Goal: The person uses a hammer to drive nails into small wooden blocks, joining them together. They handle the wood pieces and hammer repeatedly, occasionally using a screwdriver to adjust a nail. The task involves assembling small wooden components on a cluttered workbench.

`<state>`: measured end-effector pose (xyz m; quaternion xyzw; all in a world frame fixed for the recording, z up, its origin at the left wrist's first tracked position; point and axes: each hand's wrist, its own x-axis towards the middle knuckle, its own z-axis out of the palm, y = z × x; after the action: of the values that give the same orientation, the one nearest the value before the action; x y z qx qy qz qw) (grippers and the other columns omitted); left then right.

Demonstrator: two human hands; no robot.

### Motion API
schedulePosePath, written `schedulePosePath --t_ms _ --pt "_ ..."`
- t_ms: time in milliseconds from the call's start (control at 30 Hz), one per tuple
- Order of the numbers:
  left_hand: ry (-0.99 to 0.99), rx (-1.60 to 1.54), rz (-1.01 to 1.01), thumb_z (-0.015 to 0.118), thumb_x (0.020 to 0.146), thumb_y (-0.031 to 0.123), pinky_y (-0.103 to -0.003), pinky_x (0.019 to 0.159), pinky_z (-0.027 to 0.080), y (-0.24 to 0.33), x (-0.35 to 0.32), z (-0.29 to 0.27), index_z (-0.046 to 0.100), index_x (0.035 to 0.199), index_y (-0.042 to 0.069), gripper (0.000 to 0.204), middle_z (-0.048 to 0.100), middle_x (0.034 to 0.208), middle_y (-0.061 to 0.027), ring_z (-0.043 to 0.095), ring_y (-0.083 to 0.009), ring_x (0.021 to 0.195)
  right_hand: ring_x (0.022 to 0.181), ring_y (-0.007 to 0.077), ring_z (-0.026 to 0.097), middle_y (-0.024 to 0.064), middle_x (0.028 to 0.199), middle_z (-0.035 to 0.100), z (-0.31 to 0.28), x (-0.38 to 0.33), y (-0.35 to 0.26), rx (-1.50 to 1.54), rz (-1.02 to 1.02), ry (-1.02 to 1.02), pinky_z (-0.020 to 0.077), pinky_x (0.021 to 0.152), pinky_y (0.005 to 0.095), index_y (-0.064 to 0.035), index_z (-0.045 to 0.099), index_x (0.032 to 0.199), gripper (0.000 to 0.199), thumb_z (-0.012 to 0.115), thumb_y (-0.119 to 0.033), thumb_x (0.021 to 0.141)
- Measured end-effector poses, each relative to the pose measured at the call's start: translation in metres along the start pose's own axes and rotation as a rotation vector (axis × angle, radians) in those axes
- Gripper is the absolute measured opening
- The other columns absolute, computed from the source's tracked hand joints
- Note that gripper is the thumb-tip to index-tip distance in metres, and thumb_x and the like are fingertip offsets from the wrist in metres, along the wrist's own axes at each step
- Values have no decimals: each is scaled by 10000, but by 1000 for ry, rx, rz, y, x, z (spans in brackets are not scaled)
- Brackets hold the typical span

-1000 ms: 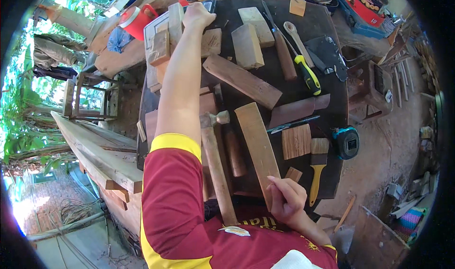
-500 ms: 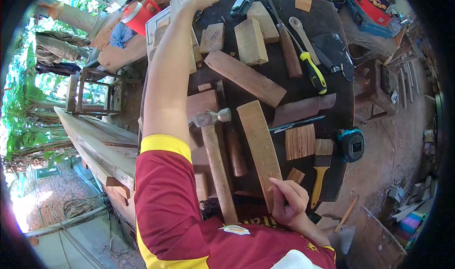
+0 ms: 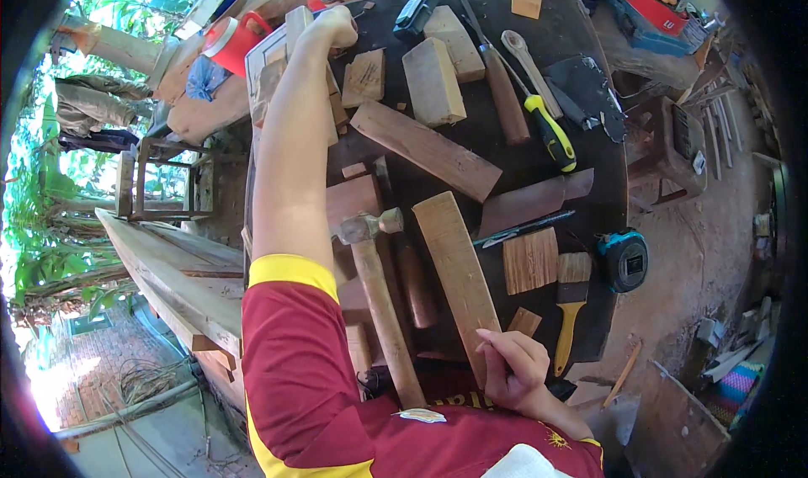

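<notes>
My left arm stretches across the table's left side. At its far end my left hand (image 3: 337, 29) has its fingers curled by a stack of wood pieces (image 3: 296, 29); whatever they may hold is hidden. Close to my body, my right hand (image 3: 515, 365) is closed, thumb and fingertips together, over the near end of a pale wooden board (image 3: 455, 263). Anything in that pinch is too small to make out. A hammer (image 3: 379, 305) lies between my arms, head away from me. Beyond the board rests a reddish-brown wood piece (image 3: 426, 149).
On the dark tabletop (image 3: 602, 225) are a yellow-and-black screwdriver (image 3: 551, 133), wooden spoon (image 3: 532, 70), paintbrush (image 3: 570, 310), tape measure (image 3: 623, 261), striped wood block (image 3: 530, 261) and pale blocks (image 3: 433, 81). A red jug (image 3: 236, 45) stands at far left; a stool (image 3: 673, 150) is right.
My left hand has drawn back toward me and slightly left at the far edge. My right hand has lowered slightly, still closed. The table items shift a little in view.
</notes>
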<state>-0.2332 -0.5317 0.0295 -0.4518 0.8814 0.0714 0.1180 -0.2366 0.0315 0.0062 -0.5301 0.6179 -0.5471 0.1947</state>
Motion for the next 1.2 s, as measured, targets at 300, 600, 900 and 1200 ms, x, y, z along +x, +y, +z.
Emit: schedulePosePath --t_ms 300,600,900,1200 --pt "40 28 4 634 726 64 -410 732 580 -4 10 -5 670 1153 131 434 714 1059 -79 700 -253 940 606 224 664 115 729 665 -1 -1 2 13 15 -16 524 545 294 42 677 1048 198 625 48 857" --pt "292 -37 25 607 779 75 -413 1000 488 -8 24 20 657 1198 111 424 653 1237 -192 614 -327 1182 611 218 668 102 726 666 -1 -3 3 25 26 -18 525 546 293 27 678 1059 216 630 50 850" --pt "189 246 61 573 842 58 -442 992 500 2 18 21 629 1141 -2 311 642 1206 -259 617 -365 1163 599 238 660 126 734 660 3 -5 4 55 23 23 515 530 306 18 681 1068 234 648 56 839" --pt "276 130 114 581 884 123 -470 948 512 -2 -22 27 611 1117 11 260 660 1175 -231 631 -374 1125 629 272 674 146 761 666 7 -6 -1 -9 -1 68 524 562 323 13 672 1079 205 630 34 880"
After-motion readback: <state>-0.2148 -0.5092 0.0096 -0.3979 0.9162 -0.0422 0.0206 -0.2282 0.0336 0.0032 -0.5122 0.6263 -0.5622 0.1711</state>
